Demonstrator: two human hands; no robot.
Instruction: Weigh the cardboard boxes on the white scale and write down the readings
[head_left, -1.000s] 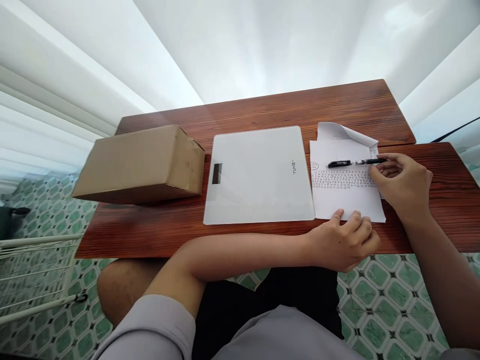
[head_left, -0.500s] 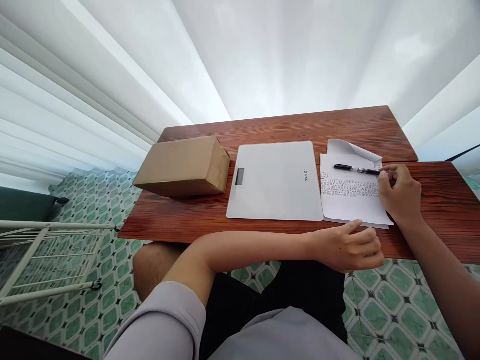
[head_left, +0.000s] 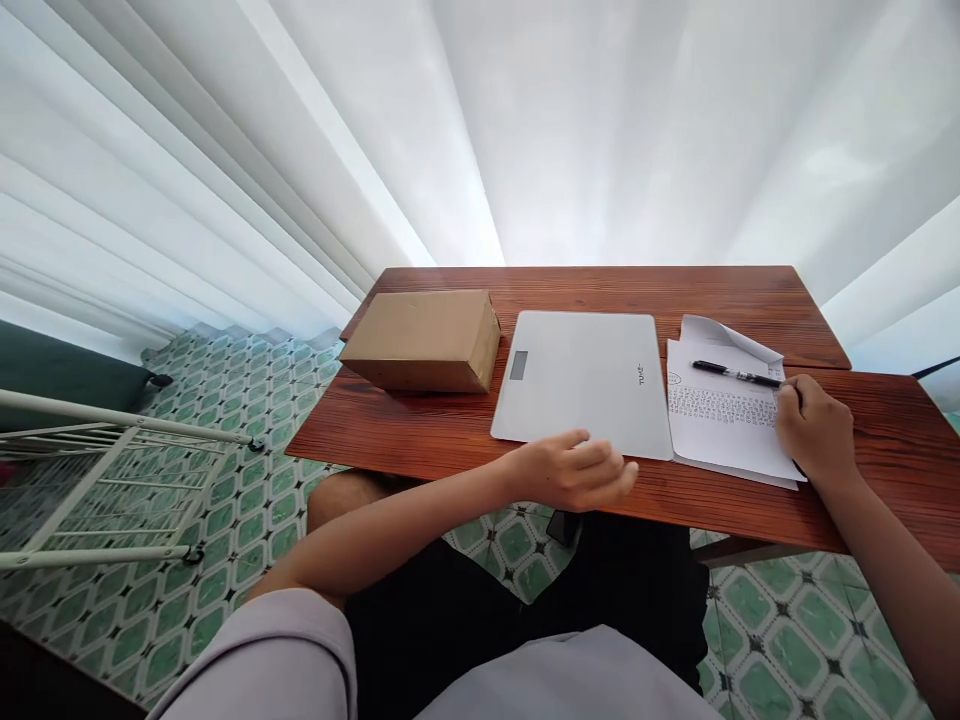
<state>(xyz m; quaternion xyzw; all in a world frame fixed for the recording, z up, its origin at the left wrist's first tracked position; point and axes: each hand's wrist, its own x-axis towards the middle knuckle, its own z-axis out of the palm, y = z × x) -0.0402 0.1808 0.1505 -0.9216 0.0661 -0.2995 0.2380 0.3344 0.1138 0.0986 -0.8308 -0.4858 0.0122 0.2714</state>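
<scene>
Thin black-and-white pen (head_left: 737, 374): lying 10-to-4 on white paper (head_left: 724, 447), at 10 o'clock from nearer right hand (head_left: 816, 428) | fingers: sitting curled, can't tell if gripping | left hand (head_left: 574, 472): hanging loose, flat white scale (head_left: 583, 382) at 12

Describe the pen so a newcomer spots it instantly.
On the wooden table, find the white papers to the right of the flat scale. The pen lies on them, one end by the right hand. Unlike its pale, flat neighbours, it is slim and mostly black.
</scene>
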